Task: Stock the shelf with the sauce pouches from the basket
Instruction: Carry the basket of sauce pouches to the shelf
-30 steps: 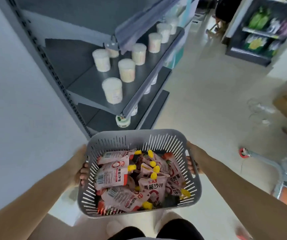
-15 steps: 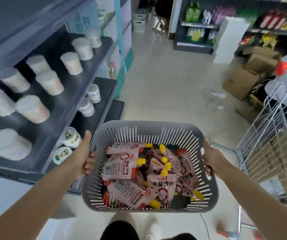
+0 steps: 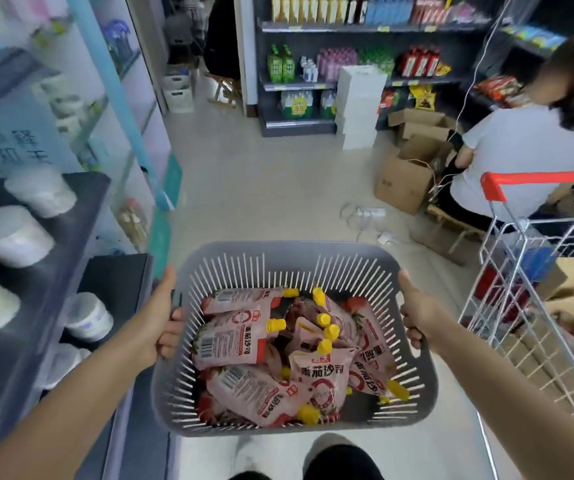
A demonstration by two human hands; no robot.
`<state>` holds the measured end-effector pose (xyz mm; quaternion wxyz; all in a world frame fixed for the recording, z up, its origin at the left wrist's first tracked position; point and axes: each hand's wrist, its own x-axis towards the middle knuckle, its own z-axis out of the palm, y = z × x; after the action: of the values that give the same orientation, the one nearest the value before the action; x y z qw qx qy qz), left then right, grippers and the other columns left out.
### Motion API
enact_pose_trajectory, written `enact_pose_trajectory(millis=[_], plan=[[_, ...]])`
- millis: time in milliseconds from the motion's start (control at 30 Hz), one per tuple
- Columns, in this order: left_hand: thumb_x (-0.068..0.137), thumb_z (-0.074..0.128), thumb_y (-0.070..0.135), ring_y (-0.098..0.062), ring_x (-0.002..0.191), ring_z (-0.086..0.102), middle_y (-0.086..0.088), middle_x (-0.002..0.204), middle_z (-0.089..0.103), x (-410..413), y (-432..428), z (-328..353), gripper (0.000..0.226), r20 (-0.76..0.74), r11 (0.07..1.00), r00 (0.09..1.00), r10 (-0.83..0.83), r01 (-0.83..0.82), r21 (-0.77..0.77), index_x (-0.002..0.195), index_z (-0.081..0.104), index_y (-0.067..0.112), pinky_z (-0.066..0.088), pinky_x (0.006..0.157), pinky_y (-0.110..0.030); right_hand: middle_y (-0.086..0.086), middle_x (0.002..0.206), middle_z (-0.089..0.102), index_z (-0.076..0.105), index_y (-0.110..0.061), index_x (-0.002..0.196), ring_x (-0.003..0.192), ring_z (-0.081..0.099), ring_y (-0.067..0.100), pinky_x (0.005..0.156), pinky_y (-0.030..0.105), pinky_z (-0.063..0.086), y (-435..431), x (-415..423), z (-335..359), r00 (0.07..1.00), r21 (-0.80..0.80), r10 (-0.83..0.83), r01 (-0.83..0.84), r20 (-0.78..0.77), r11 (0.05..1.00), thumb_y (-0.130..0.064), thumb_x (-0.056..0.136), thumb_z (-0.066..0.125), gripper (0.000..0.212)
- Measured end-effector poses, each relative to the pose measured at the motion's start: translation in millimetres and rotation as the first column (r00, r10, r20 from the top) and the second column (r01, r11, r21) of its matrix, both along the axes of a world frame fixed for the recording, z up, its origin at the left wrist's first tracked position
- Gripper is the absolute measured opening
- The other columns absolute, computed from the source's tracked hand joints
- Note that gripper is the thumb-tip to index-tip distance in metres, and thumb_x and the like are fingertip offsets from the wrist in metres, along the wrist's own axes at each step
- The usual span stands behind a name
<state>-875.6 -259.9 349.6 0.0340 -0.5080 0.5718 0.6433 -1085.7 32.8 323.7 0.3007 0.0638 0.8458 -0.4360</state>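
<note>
Item 1: sauce pouches (image 3: 230,344), pink with yellow screw caps, lying in a loose heap on the floor of the basket (image 3: 278,249). None of them are outside it that I can see.

Item 2: the basket itself is grey plastic with slotted walls. It is held level in front of my operator's body, above the pale floor.

Item 3: left hand (image 3: 155,323), clamped on the basket's left rim with the thumb lying along the outside and the fingers curled over the edge.

Item 4: right hand (image 3: 417,313), clamped the same way on the basket's right rim. The two hands are well apart, one on each side.

Item 5: dark shelf (image 3: 71,237), left of the basket and just beside it, carrying white tubs (image 3: 10,235) (blurred, labels unreadable).

Item 6: shopping cart (image 3: 538,176), wire with a red handle, right of the basket.

Item 7: a seated person in a white top (image 3: 514,154), beyond the basket to the right, facing away.

Item 8: open cardboard boxes (image 3: 401,183) on the floor beyond the basket, near that person.

Item 9: far shelving (image 3: 313,28) with bottles, well beyond the basket.
</note>
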Motion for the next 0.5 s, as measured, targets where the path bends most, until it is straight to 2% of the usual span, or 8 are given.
enact_pose_trajectory(millis=[100, 200, 333, 433, 500], plan=[[0.071, 0.023, 0.087, -0.009, 0.029, 0.017, 0.006, 0.036, 0.023, -58, -35, 13, 0.069, 0.016, 0.998, 0.999, -0.043, 0.044, -0.054, 0.050, 0.029, 0.021, 0.014, 0.035, -0.017, -0.007, 0.025, 0.035, 0.039, -0.011, 0.056, 0.022, 0.031, 0.009, 0.030, 0.016, 0.024, -26, -44, 7, 0.998, -0.003, -0.057, 0.057, 0.012, 0.998, -0.066, 0.090, 0.023, 0.067], [0.070, 0.022, 0.088, -0.009, 0.028, 0.015, 0.006, 0.035, 0.022, -121, -69, 17, 0.071, 0.028, 0.997, 0.999, -0.035, 0.037, -0.066, 0.049, 0.029, 0.021, 0.013, 0.036, -0.016, -0.009, 0.024, 0.037, 0.036, -0.017, 0.056, 0.034, 0.037, 0.009, 0.040, 0.021, 0.027, -51, -95, 13, 0.997, -0.008, -0.081, 0.081, -0.007, 0.997, -0.067, 0.090, 0.024, 0.061], [0.071, 0.024, 0.087, -0.009, 0.025, 0.015, 0.006, 0.033, 0.022, -206, -107, 10, 0.071, 0.044, 0.998, 0.999, -0.018, 0.021, -0.058, 0.051, 0.030, 0.019, 0.013, 0.036, -0.013, -0.005, 0.050, 0.039, 0.037, -0.021, 0.059, 0.043, 0.036, 0.009, 0.043, 0.023, 0.024, -88, -178, 10, 0.999, -0.028, -0.048, 0.048, 0.015, 0.998, -0.071, 0.087, 0.022, 0.060], [0.067, 0.027, 0.088, -0.009, 0.024, 0.016, 0.005, 0.033, 0.023, -269, -131, 8, 0.072, 0.041, 0.999, 0.999, -0.002, 0.003, -0.038, 0.052, 0.030, 0.018, 0.016, 0.034, -0.010, -0.006, 0.055, 0.039, 0.041, -0.023, 0.060, 0.035, 0.037, 0.003, 0.038, 0.019, 0.026, -115, -248, 7, 0.999, -0.020, -0.017, 0.018, 0.032, 1.000, -0.080, 0.079, 0.020, 0.064], [0.055, 0.030, 0.092, -0.010, 0.024, 0.016, 0.005, 0.034, 0.022, -308, -144, 10, 0.073, 0.033, 1.000, 0.999, -0.003, 0.003, -0.024, 0.053, 0.030, 0.019, 0.017, 0.033, -0.011, -0.003, 0.057, 0.045, 0.046, -0.020, 0.062, 0.034, 0.041, 0.003, 0.030, 0.015, 0.028, -132, -291, 11, 0.999, -0.031, -0.019, 0.021, 0.042, 0.999, -0.082, 0.077, 0.022, 0.068]])
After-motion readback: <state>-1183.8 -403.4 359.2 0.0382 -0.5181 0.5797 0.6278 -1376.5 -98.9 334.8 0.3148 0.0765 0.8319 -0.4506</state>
